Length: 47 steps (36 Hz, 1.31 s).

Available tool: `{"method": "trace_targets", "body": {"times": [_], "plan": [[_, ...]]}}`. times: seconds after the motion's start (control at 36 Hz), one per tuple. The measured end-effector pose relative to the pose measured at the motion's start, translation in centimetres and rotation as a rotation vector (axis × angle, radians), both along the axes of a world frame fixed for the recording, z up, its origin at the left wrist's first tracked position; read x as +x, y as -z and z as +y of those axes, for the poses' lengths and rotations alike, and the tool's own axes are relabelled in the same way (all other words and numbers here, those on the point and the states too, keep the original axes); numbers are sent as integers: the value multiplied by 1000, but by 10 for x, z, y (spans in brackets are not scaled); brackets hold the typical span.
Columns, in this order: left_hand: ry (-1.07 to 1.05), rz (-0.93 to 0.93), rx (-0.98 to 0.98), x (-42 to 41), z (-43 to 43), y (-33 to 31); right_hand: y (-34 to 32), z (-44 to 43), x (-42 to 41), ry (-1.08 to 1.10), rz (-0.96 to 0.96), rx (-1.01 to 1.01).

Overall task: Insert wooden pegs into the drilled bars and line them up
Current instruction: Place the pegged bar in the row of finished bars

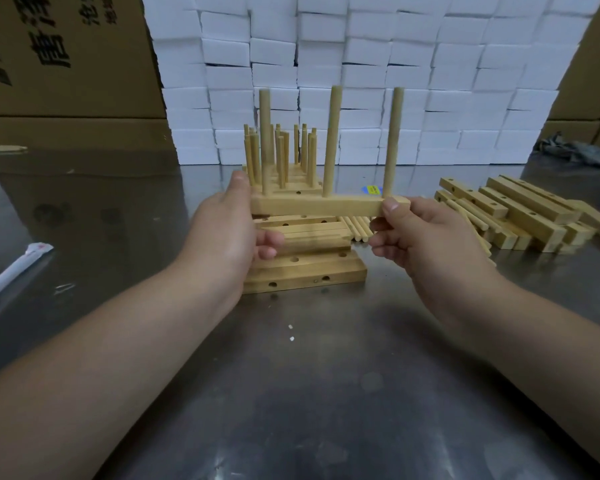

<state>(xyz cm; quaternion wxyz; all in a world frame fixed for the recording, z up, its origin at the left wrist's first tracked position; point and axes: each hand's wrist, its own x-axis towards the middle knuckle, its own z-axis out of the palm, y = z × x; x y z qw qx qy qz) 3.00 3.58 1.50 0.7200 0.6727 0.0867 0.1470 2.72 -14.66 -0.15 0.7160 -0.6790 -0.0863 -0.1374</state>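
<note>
The held bar (319,206), my landmark: pale honey-yellow wood, faint grain. Its three pegs (332,140): the same light tan. Stacked bars (305,271) beneath it: yellow wood dotted with dark round holes. Loose bars (520,216) to its right: matching yellow. Table (309,393) under it: dull grey metal, streaky sheen. Boxes (395,81) behind it: white, in a brick-like pattern. Carton (59,57) to its left rear: brown, black print. Sticker (372,189) just behind it: yellow, blue-edged, I think. Cloth (575,152) far to its right: grey.

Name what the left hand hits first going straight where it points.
Probably the row of pegged bars standing just behind the held bar that the left hand grips; depth is unclear.
</note>
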Motion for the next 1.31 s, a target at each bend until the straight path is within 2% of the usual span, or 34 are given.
{"method": "trace_targets", "body": {"times": [0.17,0.36,0.64,0.72,0.83,1.08,1.31], "plan": [[97,-122,517,-9,-1,6,1,-5,7,-10,20,99],[72,-66,714,-12,0,0,3,-8,12,10,7,121],[83,-120,1057,5,9,-28,7,-11,13,62,-17,61],[77,-125,1007,25,21,-38,7,-10,14,95,14,101],[38,-75,867,64,48,-38,8,-9,14,105,30,42],[52,96,924,126,78,4,7,-3,11,35,76,14],[83,86,962,156,68,20,9,-4,11,0,75,-25]]}}
